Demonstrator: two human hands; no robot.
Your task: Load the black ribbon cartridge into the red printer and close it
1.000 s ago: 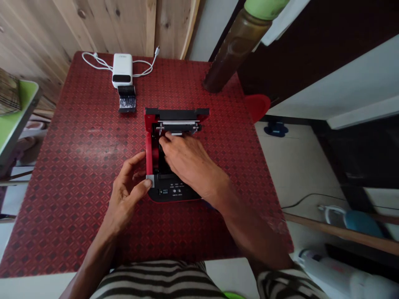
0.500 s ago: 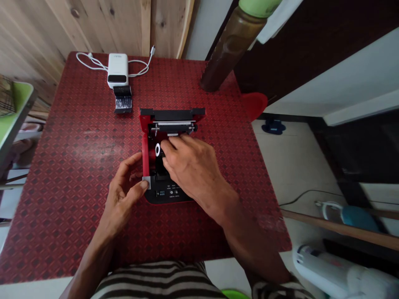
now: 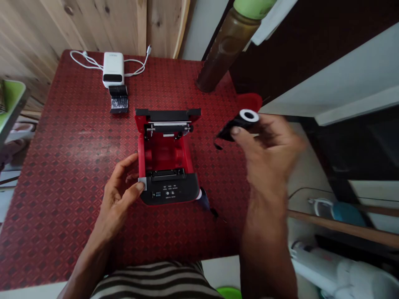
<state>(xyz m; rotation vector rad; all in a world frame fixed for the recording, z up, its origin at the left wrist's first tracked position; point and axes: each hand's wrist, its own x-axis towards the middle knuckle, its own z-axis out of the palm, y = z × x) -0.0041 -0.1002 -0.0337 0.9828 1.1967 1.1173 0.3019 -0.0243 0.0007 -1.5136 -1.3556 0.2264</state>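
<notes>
Left hand half open: thumb on grey corner of a boxy red-and-black plastic machine, fingers at its left wall. Right hand closed, pinching a small black roll with a white ring-shaped core, held up right of the machine. Machine's lid raised; rounded red bay exposed, dark roller above it. Roll's white end faces up; loose black strip trails leftward.
</notes>
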